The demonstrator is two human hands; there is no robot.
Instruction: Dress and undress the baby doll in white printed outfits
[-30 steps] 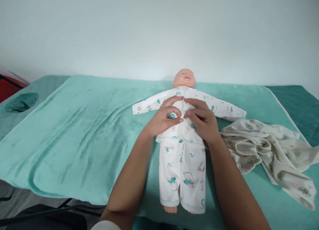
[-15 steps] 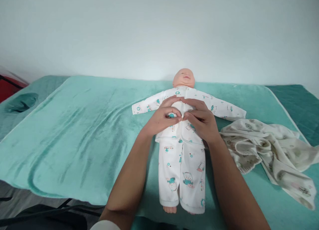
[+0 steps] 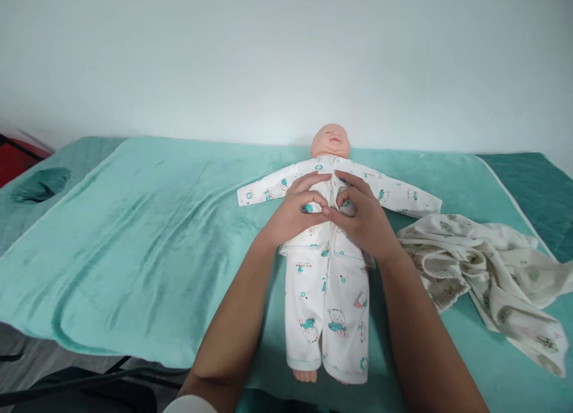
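A baby doll point(image 3: 330, 141) lies on its back, head toward the wall, arms spread out to both sides. It wears a white printed baby shirt point(image 3: 308, 244) and matching trousers point(image 3: 338, 317). My left hand point(image 3: 298, 207) pinches the shirt's front edge at mid-chest, thumb and index fingertip together. Close against it, my right hand point(image 3: 364, 213) pinches the other front edge, its thumb touching the left fingertips. Both hands rest over the doll's chest. Any fastener between the fingertips is hidden.
A crumpled pale printed cloth garment point(image 3: 483, 264) lies right of the doll. Green plush sheeting point(image 3: 134, 234) covers the bed, with a round face hole point(image 3: 40, 185) at its left end. The white wall point(image 3: 286, 61) stands directly behind.
My right hand has shifted slightly left, its thumb now reaching the left fingertips, and its index finger has curled more. The left hand stays nearly in place.
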